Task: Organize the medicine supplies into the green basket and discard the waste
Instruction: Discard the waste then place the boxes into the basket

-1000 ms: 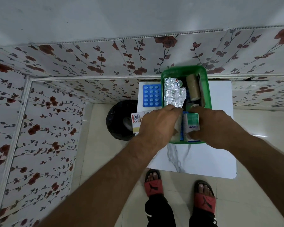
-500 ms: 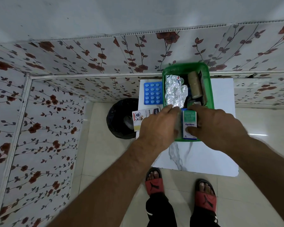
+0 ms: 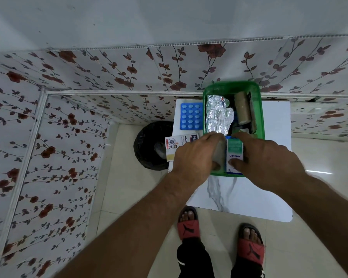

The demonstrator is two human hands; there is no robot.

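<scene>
The green basket (image 3: 258,109) stands on a white marble table (image 3: 249,189). Inside it lie silver foil blister strips (image 3: 216,115), a tan bandage roll (image 3: 242,110) and a green-and-white Optibex box (image 3: 234,151) standing at the near end. My right hand (image 3: 267,155) holds that box with thumb and fingers. My left hand (image 3: 195,155) is curled over a pale object at the basket's near left corner; what it is I cannot tell. A blue blister pack (image 3: 190,116) and a hand-wash box (image 3: 177,144) lie on the table left of the basket.
A black bin (image 3: 149,145) lined with a dark bag sits on the floor left of the table. Floral wall panels close in behind and on the left. My feet in red sandals (image 3: 189,223) stand at the table's near edge.
The Optibex box has been pushed more upright into the basket's near end. Both hands stay at the basket's near end and have hardly shifted.
</scene>
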